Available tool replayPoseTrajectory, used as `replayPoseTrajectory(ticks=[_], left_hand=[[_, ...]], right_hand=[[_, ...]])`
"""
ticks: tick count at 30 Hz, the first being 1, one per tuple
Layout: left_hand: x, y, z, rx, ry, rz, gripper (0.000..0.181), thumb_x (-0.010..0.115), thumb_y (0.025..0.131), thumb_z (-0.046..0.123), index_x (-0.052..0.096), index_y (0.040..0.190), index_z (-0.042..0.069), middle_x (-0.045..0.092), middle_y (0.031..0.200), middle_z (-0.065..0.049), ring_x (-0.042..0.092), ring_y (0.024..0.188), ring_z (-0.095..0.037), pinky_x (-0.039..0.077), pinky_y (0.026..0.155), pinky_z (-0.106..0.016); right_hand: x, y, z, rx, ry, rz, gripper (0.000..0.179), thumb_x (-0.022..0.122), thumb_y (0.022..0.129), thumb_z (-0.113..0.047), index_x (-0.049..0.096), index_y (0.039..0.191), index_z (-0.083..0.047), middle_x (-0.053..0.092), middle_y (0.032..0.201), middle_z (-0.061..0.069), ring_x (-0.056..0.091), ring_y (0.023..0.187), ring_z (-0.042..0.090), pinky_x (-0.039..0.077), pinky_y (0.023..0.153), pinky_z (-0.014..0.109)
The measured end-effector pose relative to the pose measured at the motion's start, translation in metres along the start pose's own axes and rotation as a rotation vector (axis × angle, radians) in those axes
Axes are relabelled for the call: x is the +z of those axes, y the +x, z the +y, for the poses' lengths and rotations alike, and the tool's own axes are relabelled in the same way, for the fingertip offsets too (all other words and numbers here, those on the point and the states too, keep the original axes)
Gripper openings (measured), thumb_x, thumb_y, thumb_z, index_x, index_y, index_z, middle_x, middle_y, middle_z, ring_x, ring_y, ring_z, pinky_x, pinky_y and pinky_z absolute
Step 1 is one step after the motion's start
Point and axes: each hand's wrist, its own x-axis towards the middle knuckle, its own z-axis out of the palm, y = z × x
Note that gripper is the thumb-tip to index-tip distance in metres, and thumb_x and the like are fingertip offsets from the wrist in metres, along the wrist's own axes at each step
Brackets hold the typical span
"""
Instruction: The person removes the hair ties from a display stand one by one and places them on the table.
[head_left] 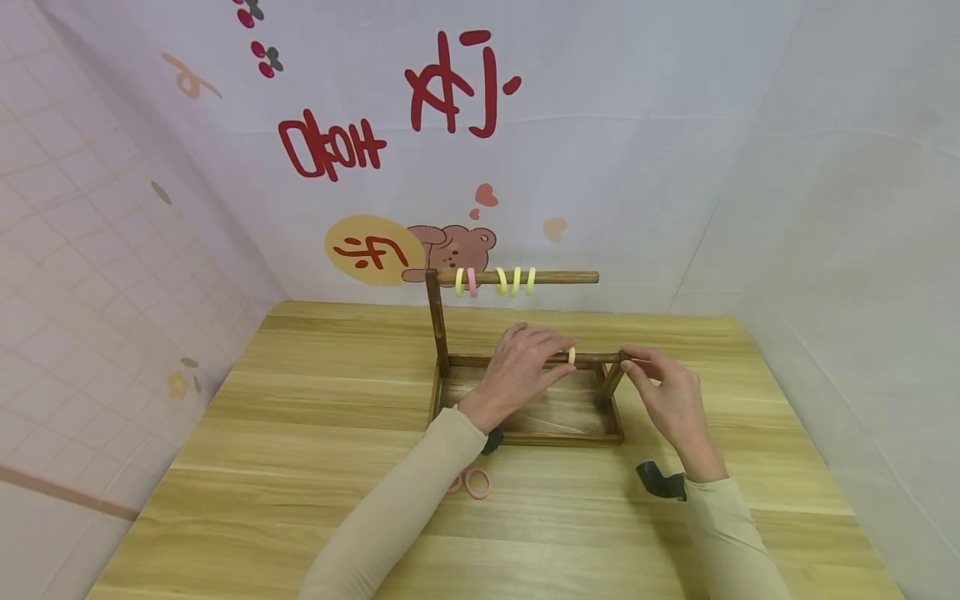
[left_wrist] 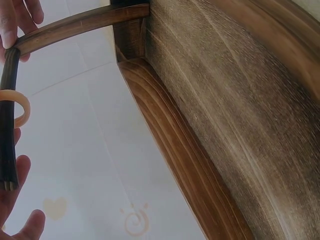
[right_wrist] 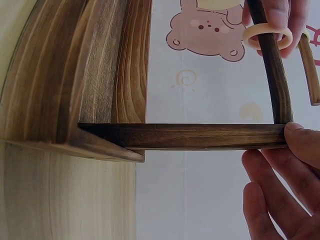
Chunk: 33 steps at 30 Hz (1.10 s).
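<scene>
A dark wooden rack [head_left: 525, 438] stands on the table, with a long upper bar and a lower bar [right_wrist: 275, 75] above its tray base. A pale orange ring [head_left: 572, 356] encircles the lower bar. My left hand [head_left: 525, 358] reaches over the tray and holds this ring by its rim between thumb and fingers. At the bar's right end, my right hand [head_left: 667, 390] pinches the corner where bar and upright post [right_wrist: 210, 136] meet. Part of the lower bar is hidden behind the left hand.
Several yellow rings [head_left: 516, 282] and one pink ring [head_left: 472, 282] hang on the upper bar [head_left: 566, 277]. Pink rings [head_left: 477, 482] lie on the wooden table [head_left: 315, 392] in front, partly covered by the left sleeve. Behind the rack is a white printed cloth [head_left: 615, 167].
</scene>
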Motion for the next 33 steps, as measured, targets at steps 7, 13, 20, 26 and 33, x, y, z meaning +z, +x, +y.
replayPoseTrajectory(ticks=[7,13,20,26,33], left_hand=[[-0.001,-0.003,-0.002,0.001,0.0,0.005,0.04,0.077,0.094,0.038,0.073,0.129,0.018,0.073,0.127,0.001,0.066,0.119,-0.019,0.038,0.117,-0.048],[-0.001,-0.005,-0.005,0.024,-0.021,0.048,0.038,0.08,0.093,0.034,0.074,0.126,0.016,0.074,0.123,-0.001,0.068,0.116,-0.021,0.04,0.116,-0.05],[-0.001,-0.007,-0.007,0.04,-0.033,0.088,0.038,0.083,0.09,0.03,0.075,0.124,0.015,0.075,0.12,-0.002,0.069,0.113,-0.021,0.041,0.115,-0.051],[-0.001,-0.009,-0.009,0.051,-0.037,0.1,0.037,0.083,0.09,0.029,0.075,0.124,0.015,0.075,0.119,-0.002,0.069,0.112,-0.022,0.042,0.114,-0.052],[-0.003,-0.011,-0.011,0.05,-0.04,0.105,0.038,0.084,0.09,0.028,0.075,0.125,0.014,0.075,0.119,-0.002,0.069,0.111,-0.022,0.042,0.114,-0.053]], right_hand=[[0.001,0.0,0.001,0.005,0.002,-0.001,0.025,0.073,0.096,-0.003,0.074,0.121,-0.003,0.077,0.11,0.018,0.075,0.091,0.041,0.058,0.075,0.061],[0.001,0.0,0.001,0.01,-0.015,0.001,0.025,0.074,0.097,-0.006,0.075,0.121,-0.005,0.077,0.11,0.016,0.076,0.091,0.039,0.06,0.076,0.027],[0.0,0.0,0.002,0.013,-0.022,-0.001,0.025,0.074,0.097,-0.007,0.075,0.122,-0.006,0.077,0.11,0.015,0.076,0.091,0.038,0.044,0.076,0.003],[0.0,0.0,0.001,0.017,-0.012,-0.004,0.024,0.074,0.097,-0.007,0.075,0.121,-0.006,0.077,0.11,0.015,0.076,0.092,0.039,0.04,0.077,0.001],[0.0,0.0,0.0,0.012,-0.02,-0.005,0.024,0.074,0.097,-0.006,0.075,0.121,-0.005,0.077,0.11,0.016,0.076,0.091,0.039,0.06,0.077,0.027]])
